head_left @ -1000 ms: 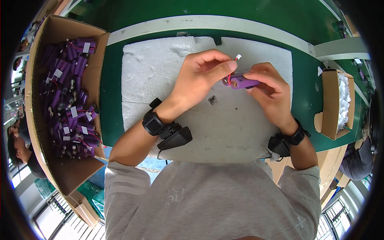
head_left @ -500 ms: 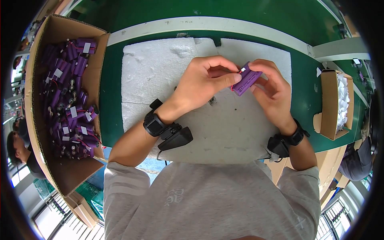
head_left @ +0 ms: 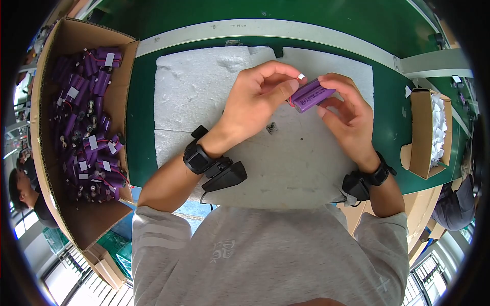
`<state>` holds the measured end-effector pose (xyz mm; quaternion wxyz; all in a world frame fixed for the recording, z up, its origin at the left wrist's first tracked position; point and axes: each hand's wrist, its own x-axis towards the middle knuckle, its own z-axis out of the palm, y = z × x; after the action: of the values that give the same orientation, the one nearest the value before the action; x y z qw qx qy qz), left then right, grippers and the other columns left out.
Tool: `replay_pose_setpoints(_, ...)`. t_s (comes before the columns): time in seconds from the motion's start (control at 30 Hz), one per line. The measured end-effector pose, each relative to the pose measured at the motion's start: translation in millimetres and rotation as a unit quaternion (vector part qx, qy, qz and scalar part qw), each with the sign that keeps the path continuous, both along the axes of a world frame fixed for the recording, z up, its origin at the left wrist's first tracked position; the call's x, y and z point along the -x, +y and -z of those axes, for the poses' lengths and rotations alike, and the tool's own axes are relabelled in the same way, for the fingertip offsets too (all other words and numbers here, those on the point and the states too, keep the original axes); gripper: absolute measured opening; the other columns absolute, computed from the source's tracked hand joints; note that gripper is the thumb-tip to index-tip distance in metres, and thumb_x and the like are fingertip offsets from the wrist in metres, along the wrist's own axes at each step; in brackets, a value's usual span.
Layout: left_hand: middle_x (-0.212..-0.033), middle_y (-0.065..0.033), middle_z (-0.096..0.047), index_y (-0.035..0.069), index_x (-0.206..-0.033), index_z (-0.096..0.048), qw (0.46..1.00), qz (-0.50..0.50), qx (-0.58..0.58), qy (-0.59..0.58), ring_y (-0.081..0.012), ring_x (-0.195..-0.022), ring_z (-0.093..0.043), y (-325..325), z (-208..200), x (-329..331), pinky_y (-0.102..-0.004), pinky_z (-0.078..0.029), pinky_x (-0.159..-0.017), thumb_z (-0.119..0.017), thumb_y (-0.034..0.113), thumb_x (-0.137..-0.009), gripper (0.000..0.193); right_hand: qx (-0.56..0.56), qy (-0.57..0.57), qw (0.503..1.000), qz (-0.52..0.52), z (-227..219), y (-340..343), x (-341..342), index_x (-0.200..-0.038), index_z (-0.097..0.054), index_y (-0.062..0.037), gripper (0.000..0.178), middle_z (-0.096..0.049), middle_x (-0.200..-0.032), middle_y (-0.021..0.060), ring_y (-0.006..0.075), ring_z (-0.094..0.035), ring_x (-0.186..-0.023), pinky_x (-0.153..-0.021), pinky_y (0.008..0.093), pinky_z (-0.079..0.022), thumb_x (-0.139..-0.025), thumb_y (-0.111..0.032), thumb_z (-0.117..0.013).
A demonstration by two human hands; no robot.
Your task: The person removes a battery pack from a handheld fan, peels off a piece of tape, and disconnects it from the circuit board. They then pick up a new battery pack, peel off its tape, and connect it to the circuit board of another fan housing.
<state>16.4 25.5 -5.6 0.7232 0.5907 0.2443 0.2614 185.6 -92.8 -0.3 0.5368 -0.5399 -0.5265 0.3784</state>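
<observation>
Over the foam board, a purple battery pack [head_left: 312,95] of joined cylindrical cells is held at its right end by my right hand [head_left: 348,113], thumb below and fingers above. My left hand [head_left: 260,102] pinches the pack's thin red wire [head_left: 291,101] between thumb and index finger, at the pack's left end. A small white connector [head_left: 301,76] sticks out past these fingertips. Part of the wire is hidden behind the left thumb.
White foam board [head_left: 204,97] lies on the green table [head_left: 141,117]. To the left is a cardboard box [head_left: 87,224] of purple battery packs [head_left: 74,122]. A smaller cardboard box [head_left: 420,132] at right contains white pieces [head_left: 437,130]. A pale rail [head_left: 255,26] crosses the far side.
The battery pack has turned to lie flatter, its left end swinging up and left. My left hand has shifted slightly left and up with the wire and connector.
</observation>
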Motion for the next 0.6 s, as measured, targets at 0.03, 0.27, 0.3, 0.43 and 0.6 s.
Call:
replay_pose_setpoints(0.03,-0.099,-0.0117,-0.068,-0.001,-0.106,-0.059,1.0,-0.009,0.012,-0.015,-0.0145,-0.087,-0.065,0,0,0,-0.0261,-0.054,-0.076,-0.055,0.007,-0.094,0.015,0.005,0.0,1.0,0.004,-1,0,0,-0.119,-0.053,-0.0027,0.044,-0.049,-0.123,0.0109,0.0218,-0.049,-0.118,-0.093,0.0324,-0.045,-0.08,0.016,-0.055)
replay_pose_setpoints(0.27,-0.095,-0.0153,-0.068,0.002,-0.112,-0.052,0.998,-0.013,0.052,-0.014,-0.0164,-0.082,-0.067,0,-8,2,-0.0286,-0.057,-0.062,-0.051,0.009,-0.096,0.018,0.015,0.0,1.0,0.004,4,-5,-3,-0.119,-0.053,-0.0015,0.038,-0.05,-0.12,0.0111,0.0203,-0.051,-0.112,-0.091,0.03,-0.045,-0.083,0.011,-0.058)
replay_pose_setpoints(0.3,-0.093,-0.0155,-0.068,0.002,-0.114,-0.051,0.998,-0.012,0.055,-0.019,-0.0169,-0.081,-0.067,0,-9,2,-0.0292,-0.058,-0.058,-0.05,0.01,-0.097,0.019,0.014,0.004,1.0,0.001,5,-5,-3,-0.119,-0.053,-0.001,0.037,-0.05,-0.12,0.0113,0.0199,-0.052,-0.111,-0.091,0.0299,-0.045,-0.083,0.01,-0.059)
replay_pose_setpoints(0.43,-0.088,-0.0156,-0.067,0.003,-0.116,-0.048,0.998,-0.017,0.058,-0.023,-0.0188,-0.073,-0.068,0,-9,2,-0.03,-0.056,-0.051,-0.048,0.011,-0.098,0.02,0.002,-0.002,1.0,-0.004,4,-4,-3,-0.117,-0.055,0.0009,0.035,-0.053,-0.116,0.0119,0.0188,-0.054,-0.106,-0.089,0.0295,-0.046,-0.083,0.009,-0.061)
replay_pose_setpoints(0.6,-0.083,-0.0144,-0.065,0.003,-0.118,-0.046,0.997,-0.013,0.071,-0.024,-0.0202,-0.063,-0.067,-1,-13,4,-0.0288,-0.054,-0.047,-0.048,0.013,-0.098,0.022,0.015,-0.045,0.999,-0.016,-1,-4,-2,-0.112,-0.059,0.0035,0.03,-0.059,-0.11,0.0133,0.0177,-0.057,-0.096,-0.082,0.0281,-0.049,-0.082,0.007,-0.063)
